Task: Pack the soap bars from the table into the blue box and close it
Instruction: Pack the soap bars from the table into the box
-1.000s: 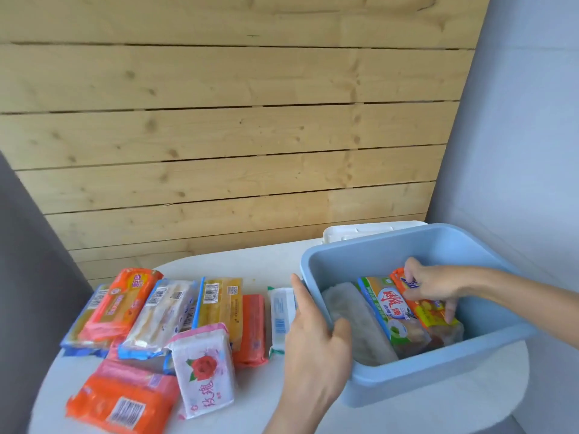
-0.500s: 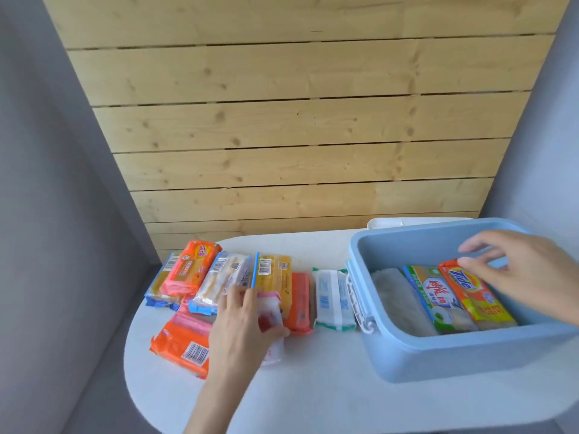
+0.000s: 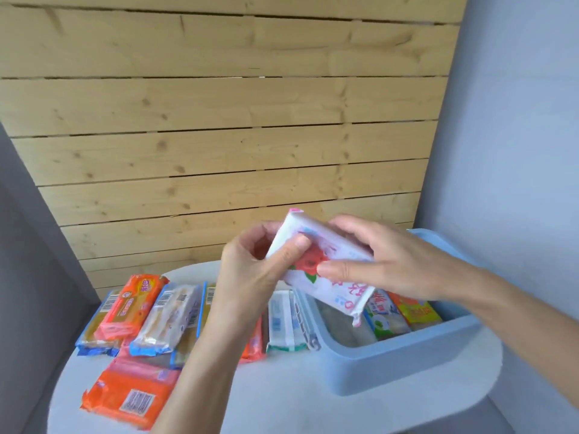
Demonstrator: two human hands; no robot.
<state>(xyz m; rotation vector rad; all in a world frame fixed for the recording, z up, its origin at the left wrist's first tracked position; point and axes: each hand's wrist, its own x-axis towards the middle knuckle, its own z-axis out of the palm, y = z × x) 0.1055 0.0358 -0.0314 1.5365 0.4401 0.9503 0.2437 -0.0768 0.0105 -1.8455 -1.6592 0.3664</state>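
Both hands, left hand (image 3: pixel 250 277) and right hand (image 3: pixel 382 264), pinch the rose-printed soap bar (image 3: pixel 326 270) in mid-air above the blue box's (image 3: pixel 404 361) left rim. Its slick wrapper could slip during the handover, dropping it onto the white tabletop (image 3: pixel 282 399) among the unpacked bars

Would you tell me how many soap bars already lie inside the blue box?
3: pale bar left, green bar middle, orange bar right; the held bar may hide others.
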